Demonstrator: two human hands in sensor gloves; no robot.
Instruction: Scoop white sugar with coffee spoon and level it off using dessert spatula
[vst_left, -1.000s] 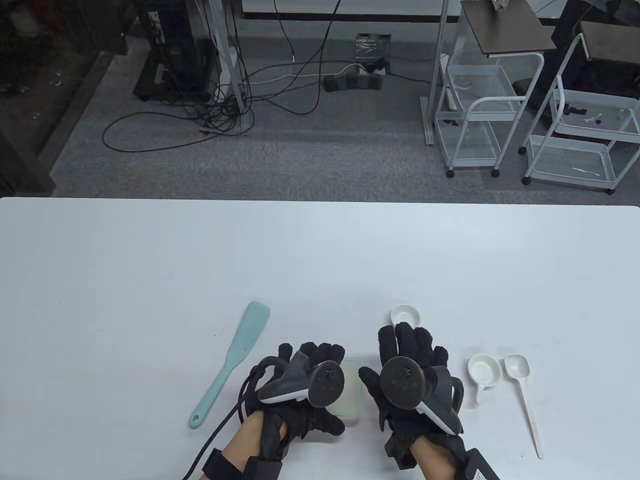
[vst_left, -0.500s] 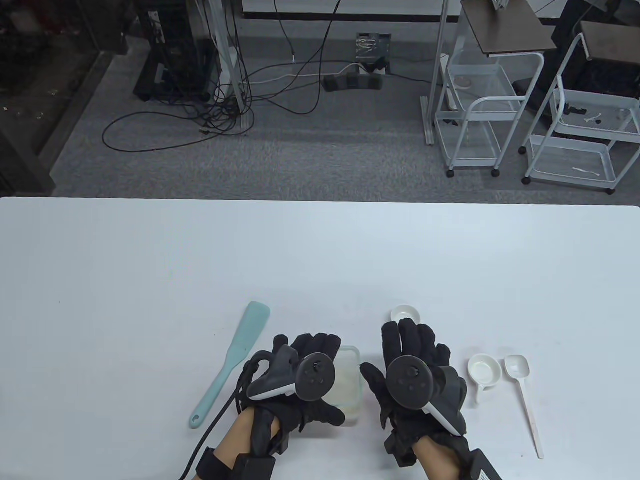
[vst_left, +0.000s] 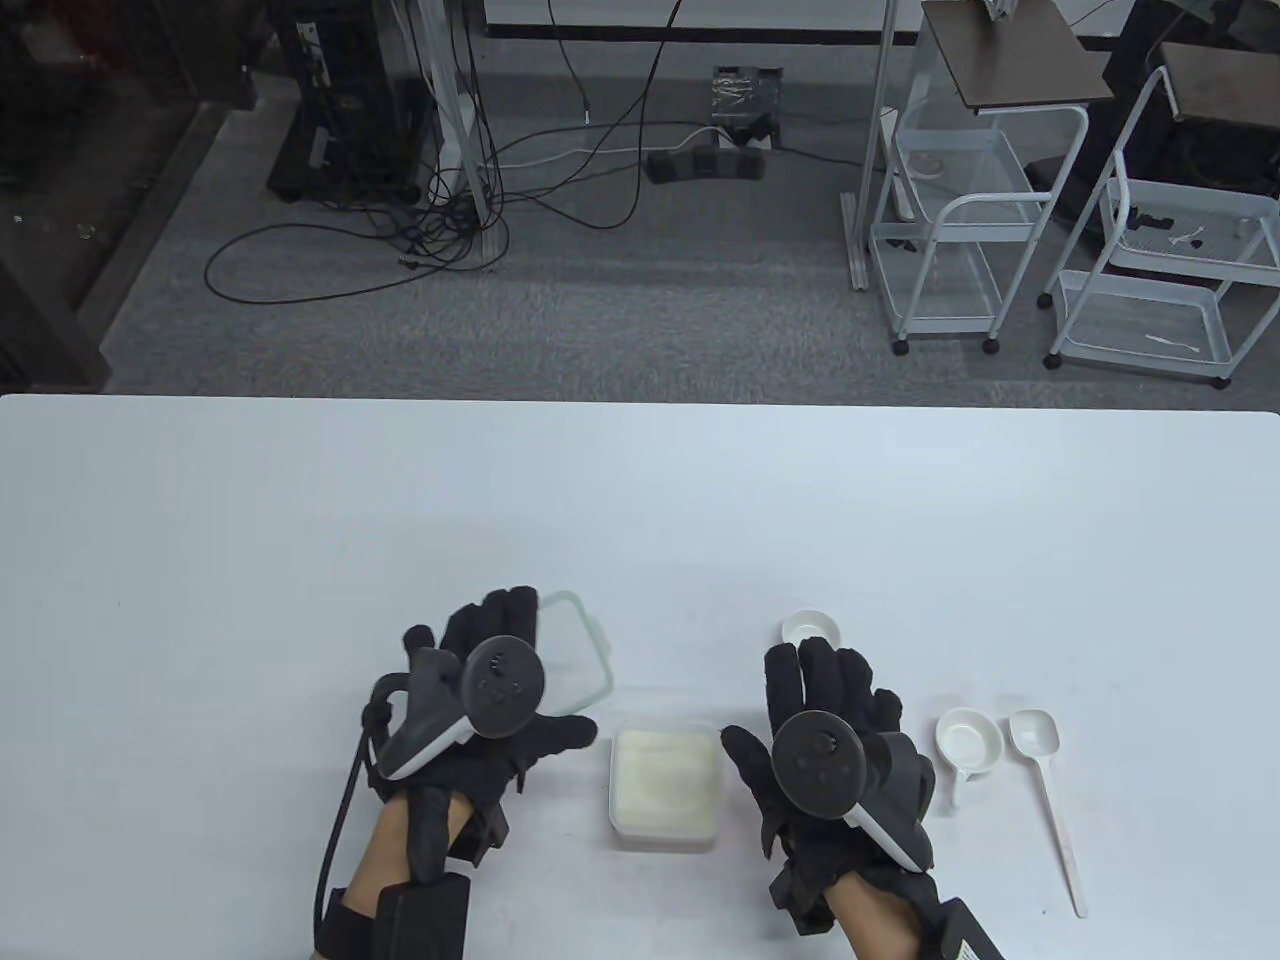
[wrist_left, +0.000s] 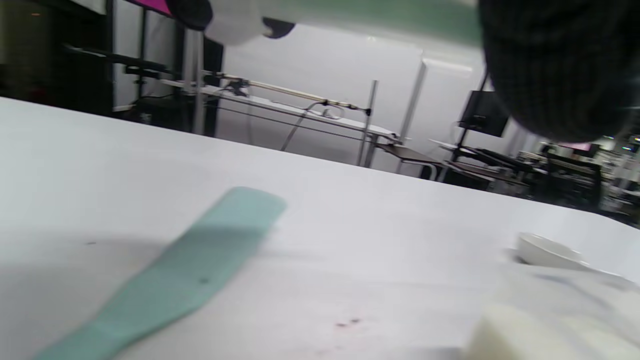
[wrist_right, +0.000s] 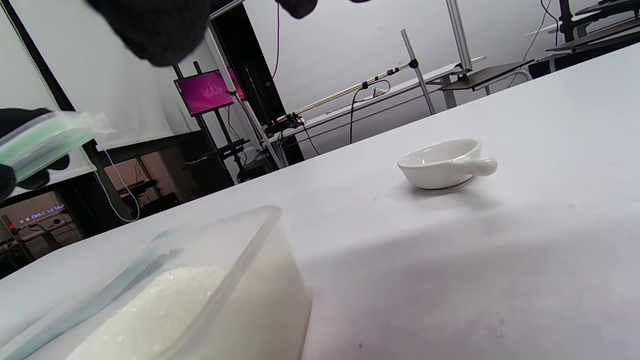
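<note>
Table view: left hand (vst_left: 480, 700) up off table (vst_left: 300, 520), gripping clear lid w/ green seal (vst_left: 580, 650), held above and left of open sugar container (vst_left: 665, 785). White sugar (vst_left: 665, 775) fills container, front-centre of table. Right hand (vst_left: 820, 740) flat, fingers straight, holding nothing, just right of container, fingertips near small white dish (vst_left: 810, 628). Second handled dish (vst_left: 968, 745) and white coffee spoon (vst_left: 1045, 790) lying further right, untouched. Left wrist view: teal dessert spatula (wrist_left: 170, 275) flat on table under left hand, hidden in table view. Right wrist view: magenta monitor (wrist_right: 202, 92) w/ pale emblem, unreadable. No legible labels or brands on task items.
</note>
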